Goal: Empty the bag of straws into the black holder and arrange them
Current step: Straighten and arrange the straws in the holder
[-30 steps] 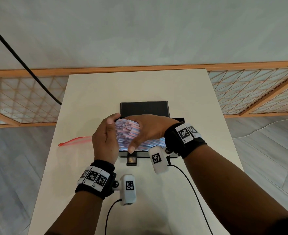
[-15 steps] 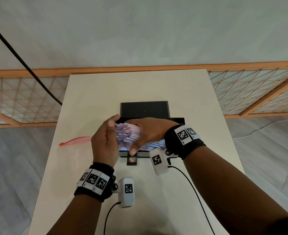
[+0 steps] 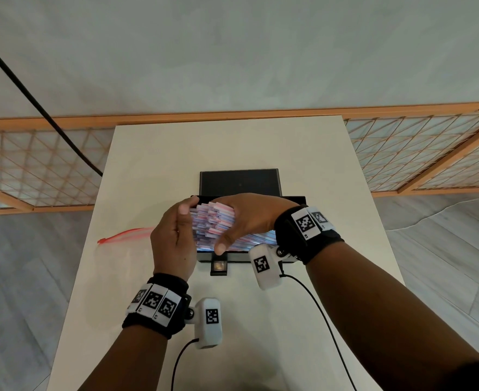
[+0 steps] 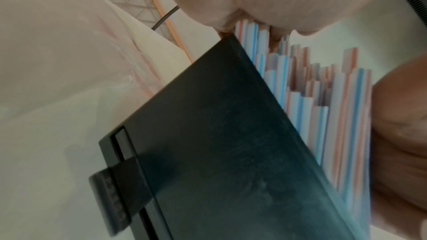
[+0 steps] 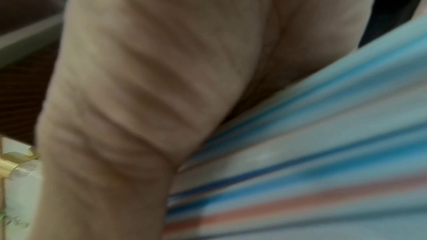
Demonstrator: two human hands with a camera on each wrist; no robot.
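A thick bundle of red- and blue-striped white straws [image 3: 213, 222] lies across the open black holder [image 3: 239, 183], with its lid tilted up at the back. My right hand [image 3: 244, 218] curls over the bundle from above, thumb on the near side, gripping it. My left hand [image 3: 176, 235] stands flat against the bundle's left ends, fingers straight. In the left wrist view the uneven straw ends [image 4: 323, 116] rise behind the holder's black wall [image 4: 219, 143]. The right wrist view is filled by my thumb and blurred straws [image 5: 323, 152].
The emptied clear bag with a red zip strip [image 3: 125, 235] lies flat on the cream table [image 3: 232, 320] left of the holder. A small black tab [image 3: 218, 266] sticks out of the holder's front. Cables trail from both wrist cameras. A wooden lattice screen stands behind the table.
Both hands stay on the straw bundle over the holder. They have shifted only slightly, and nothing was taken or let go.
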